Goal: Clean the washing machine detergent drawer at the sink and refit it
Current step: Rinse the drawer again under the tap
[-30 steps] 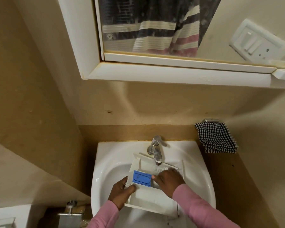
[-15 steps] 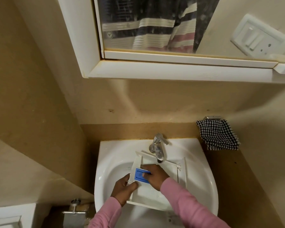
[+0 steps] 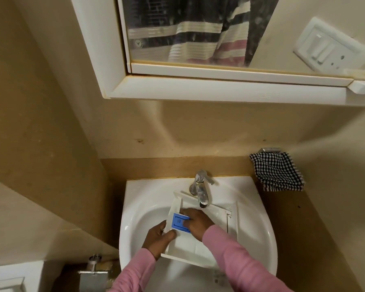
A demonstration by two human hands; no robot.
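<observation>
A person in pink sleeves works at a white sink (image 3: 139,199), where the white detergent drawer (image 3: 198,247) lies tilted in the basin, its far end directly under the tap (image 3: 201,190) and its near end well below it. The left grip (image 3: 156,239) clasps the drawer's left wall, thumb hooked over the edge. The right grip (image 3: 198,222) curls over the blue insert (image 3: 178,223), seated just below and left of the tap. Whether water is running cannot be told. The drawer looks like light, stiff plastic, probably slick when wet and soapy; its thin walls and clip-in insert could crack if forced. The side walls and front panel appear the safest places to hold. A checked cloth (image 3: 276,171) hangs right of the tap.
</observation>
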